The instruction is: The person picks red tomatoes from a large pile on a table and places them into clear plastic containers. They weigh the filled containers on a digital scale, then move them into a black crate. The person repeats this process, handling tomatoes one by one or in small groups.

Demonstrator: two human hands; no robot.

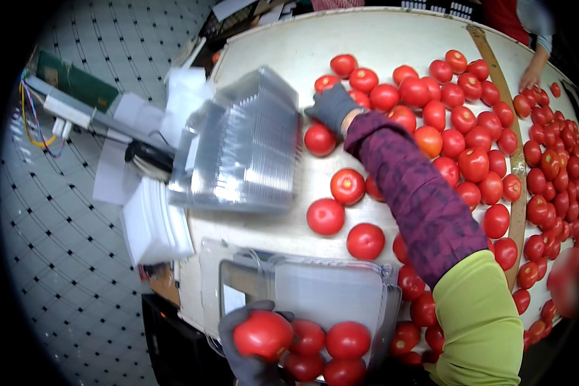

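My left hand (pixel 245 350), in a dark grey glove, is closed around a large red tomato (pixel 262 335) above the near left part of a clear plastic clamshell box (pixel 328 283). Several tomatoes (pixel 348 340) lie in that box beside the held one. Farther out, my right hand (pixel 333 108), also gloved, reaches over the table with its fingers apart. Just beyond its fingers is a tomato (pixel 326 83), and another tomato (pixel 319 139) lies just nearer. Its palm side is hidden.
Nested clear boxes (pixel 238 151) stand left of my right hand, near white foam sheets (pixel 154 219). Loose tomatoes cover the table's (pixel 270 45) right half. Past a wooden divider strip (pixel 517 193) lies a dense tomato pile (pixel 559 174), where another person's hand (pixel 531 77) reaches in.
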